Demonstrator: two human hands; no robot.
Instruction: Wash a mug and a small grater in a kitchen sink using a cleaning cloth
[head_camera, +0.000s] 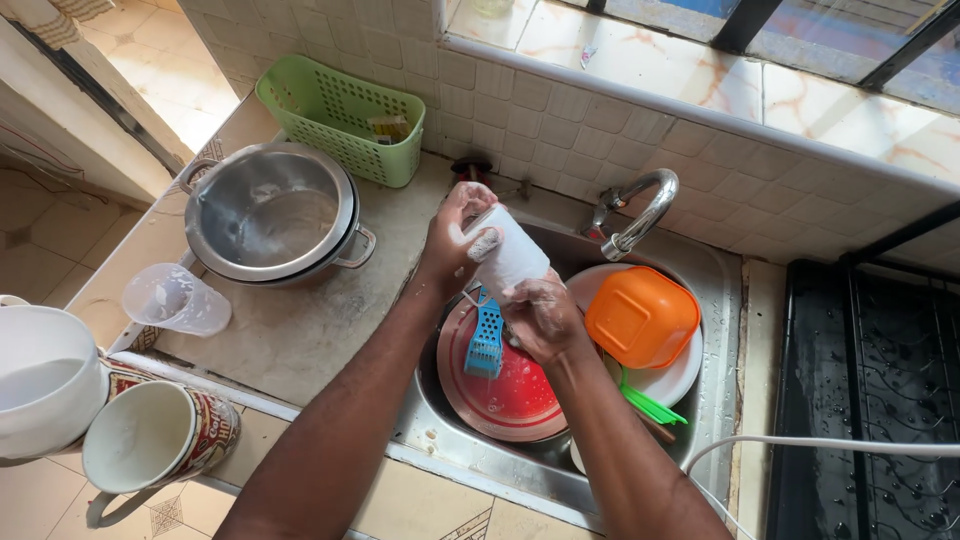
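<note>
Patterned ceramic mug (155, 440) lies on its side at the near tabletop (300, 340) edge, a clear plastic cup (178, 298) tipped over just beyond it. Over the steel sink (720, 290), the soapy right hand (543, 318) and left hand (455, 240) both grip a white plastic cup (512, 255) above a round red plate (510, 390) and blue slotted spatula (486, 340). Farther back sit an orange plastic bowl (640, 315), steel pot (272, 212), and green basket (340, 115).

In the sink (715, 290), a plate (510, 395) lies with a slotted spatula (486, 340) on it; to its right an upturned bowl (640, 315) sits on another plate (672, 385). The tap (640, 205) stands behind. On the counter (330, 325) left of the sink are a pot (272, 215), a basket (340, 115) behind it, and a jug (175, 298) and a mug (155, 440) in front.
</note>
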